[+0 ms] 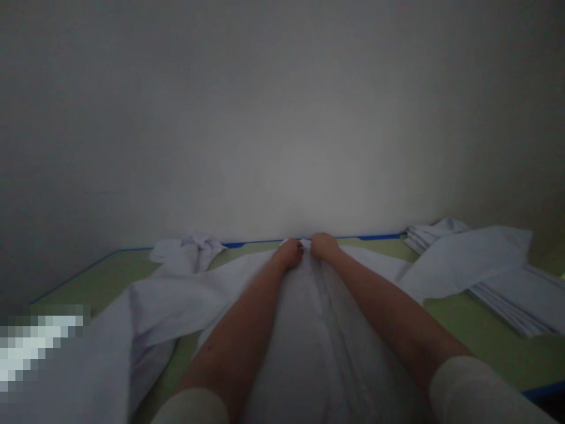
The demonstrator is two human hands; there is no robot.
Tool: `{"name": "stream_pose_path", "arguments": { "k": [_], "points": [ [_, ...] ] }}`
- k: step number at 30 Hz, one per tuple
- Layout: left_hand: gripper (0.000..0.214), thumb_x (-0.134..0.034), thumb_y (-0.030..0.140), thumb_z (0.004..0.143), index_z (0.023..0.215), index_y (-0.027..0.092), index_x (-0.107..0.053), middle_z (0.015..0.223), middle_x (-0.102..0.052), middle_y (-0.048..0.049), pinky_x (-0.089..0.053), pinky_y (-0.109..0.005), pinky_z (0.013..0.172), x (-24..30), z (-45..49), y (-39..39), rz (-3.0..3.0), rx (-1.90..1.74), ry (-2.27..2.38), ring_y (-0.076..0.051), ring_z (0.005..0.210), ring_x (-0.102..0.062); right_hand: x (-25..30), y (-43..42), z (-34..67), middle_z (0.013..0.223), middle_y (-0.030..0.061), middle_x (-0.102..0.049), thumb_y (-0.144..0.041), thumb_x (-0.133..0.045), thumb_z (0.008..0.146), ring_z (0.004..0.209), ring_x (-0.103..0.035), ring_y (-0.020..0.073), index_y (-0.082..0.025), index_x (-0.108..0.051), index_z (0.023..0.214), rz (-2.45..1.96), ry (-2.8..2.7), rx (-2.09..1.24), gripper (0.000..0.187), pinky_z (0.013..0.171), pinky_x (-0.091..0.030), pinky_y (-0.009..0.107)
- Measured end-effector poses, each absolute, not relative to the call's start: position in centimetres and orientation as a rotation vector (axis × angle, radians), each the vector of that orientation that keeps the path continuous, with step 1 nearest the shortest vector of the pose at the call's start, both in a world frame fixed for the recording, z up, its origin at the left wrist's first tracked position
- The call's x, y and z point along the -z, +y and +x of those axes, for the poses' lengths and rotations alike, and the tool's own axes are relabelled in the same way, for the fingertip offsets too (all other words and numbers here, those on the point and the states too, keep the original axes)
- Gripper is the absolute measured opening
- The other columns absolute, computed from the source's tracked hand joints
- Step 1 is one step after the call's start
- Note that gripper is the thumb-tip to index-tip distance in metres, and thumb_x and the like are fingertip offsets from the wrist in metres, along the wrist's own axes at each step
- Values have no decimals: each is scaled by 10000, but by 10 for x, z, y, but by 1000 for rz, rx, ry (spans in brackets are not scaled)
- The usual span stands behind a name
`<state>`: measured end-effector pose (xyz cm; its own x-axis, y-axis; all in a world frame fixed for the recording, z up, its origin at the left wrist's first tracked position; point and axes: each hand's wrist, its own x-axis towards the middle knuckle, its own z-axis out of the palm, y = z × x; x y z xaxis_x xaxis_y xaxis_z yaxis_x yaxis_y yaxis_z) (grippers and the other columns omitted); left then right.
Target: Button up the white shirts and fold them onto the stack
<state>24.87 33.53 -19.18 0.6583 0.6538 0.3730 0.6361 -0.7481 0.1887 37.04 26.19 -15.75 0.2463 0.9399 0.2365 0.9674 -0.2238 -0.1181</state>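
A white garment (309,347) lies spread along a green table (498,341), running away from me toward the wall. Both my arms reach out over it. My left hand (289,254) and my right hand (323,245) sit side by side at the garment's far end, near the table's back edge. The fingers of both are curled closed and pinch the white cloth there. Loose parts of the garment trail off to the left (145,306) and to the right (459,259).
A stack of folded white cloth (507,294) lies on the right of the table. A crumpled white piece (189,247) sits at the back left. A blue strip (375,237) edges the table against a plain grey wall. A blurred patch covers the lower left.
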Motion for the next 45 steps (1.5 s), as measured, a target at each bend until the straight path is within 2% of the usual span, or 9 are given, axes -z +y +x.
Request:
{"name": "stream_pose_path", "arguments": {
  "k": [3,7,10,13,16,29,45],
  "points": [
    [274,-438,244,820,919,142,-672,1018,-653,-141,-421,-263,841,190,251,336,2841,-603,1091,-200,950,-595,157,263,380,1082,232,-594,-207,-498,782,1066,-544,273,-43,-634,1044,-2240,-1718,167,337,883,-408,312],
    [267,-442,237,809,873,127,-677,962,-665,-148,-430,-265,813,186,251,336,2864,-541,1073,-201,903,-606,168,261,388,1047,176,-627,-179,-484,791,1019,-567,220,-76,-653,1007,-2149,-1662,119,293,835,-412,239],
    [281,-432,252,816,891,127,-672,952,-669,-136,-436,-256,788,183,250,336,2868,-525,1073,-192,879,-608,183,256,389,1002,135,-647,-239,-420,845,901,-601,178,-95,-634,1043,-2077,-1576,90,325,732,-426,220],
    [285,-435,267,819,900,128,-670,943,-671,-124,-437,-246,772,180,249,334,2871,-519,1075,-183,858,-609,193,254,390,891,92,-669,-335,-452,838,816,-602,150,-123,-672,940,-1978,-1565,64,322,712,-409,209],
    [283,-442,280,818,893,131,-670,935,-672,-116,-431,-239,772,177,249,332,2885,-523,1061,-179,856,-604,198,256,392,832,64,-673,-341,-479,820,776,-594,134,-146,-687,873,-1892,-1564,45,290,713,-395,205],
    [305,-428,332,837,913,139,-651,950,-655,-120,-419,-253,781,179,252,332,2969,-638,949,-187,870,-586,206,259,389,843,69,-662,-325,-454,837,760,-564,137,-142,-677,874,-1770,-1503,49,290,703,-374,224],
    [279,-430,317,842,888,152,-650,950,-647,-110,-429,-259,790,185,248,327,3018,-698,936,-190,891,-586,211,252,385,983,59,-668,-294,-433,840,933,-576,161,-214,-683,985,-1721,-1705,180,300,811,-371,233]
  ]
}}
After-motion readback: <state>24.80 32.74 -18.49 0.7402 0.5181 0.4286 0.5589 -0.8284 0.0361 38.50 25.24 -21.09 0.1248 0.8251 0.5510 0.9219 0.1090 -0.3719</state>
